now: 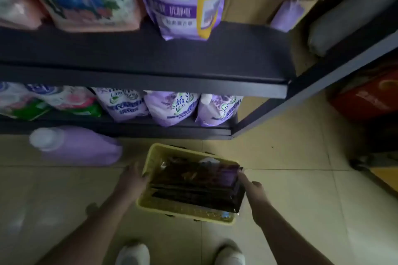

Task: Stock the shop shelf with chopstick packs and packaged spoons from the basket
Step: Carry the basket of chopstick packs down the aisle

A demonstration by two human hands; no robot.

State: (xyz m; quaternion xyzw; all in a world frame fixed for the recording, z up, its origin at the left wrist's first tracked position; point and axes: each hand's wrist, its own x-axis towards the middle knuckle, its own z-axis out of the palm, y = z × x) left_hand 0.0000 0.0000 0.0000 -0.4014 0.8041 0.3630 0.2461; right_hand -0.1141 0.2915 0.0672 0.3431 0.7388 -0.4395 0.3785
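Observation:
A yellow plastic basket (150, 205) stands on the tiled floor in front of the dark shelf unit (150, 54). A stack of dark flat packs (193, 183) fills it, sticking out over its right rim. My left hand (134, 176) is at the stack's left end, inside the basket's left wall. My right hand (251, 185) holds the stack's right end, fingers under the edge. The dim, blurred picture hides which packs are chopsticks and which are spoons.
Purple and floral refill bags (170, 105) fill both shelf levels. A purple detergent bottle (79, 146) lies on the floor left of the basket. A cardboard box (254, 4) sits at the shelf's right end, a red carton (370, 94) beyond. My shoes (133, 254) are below.

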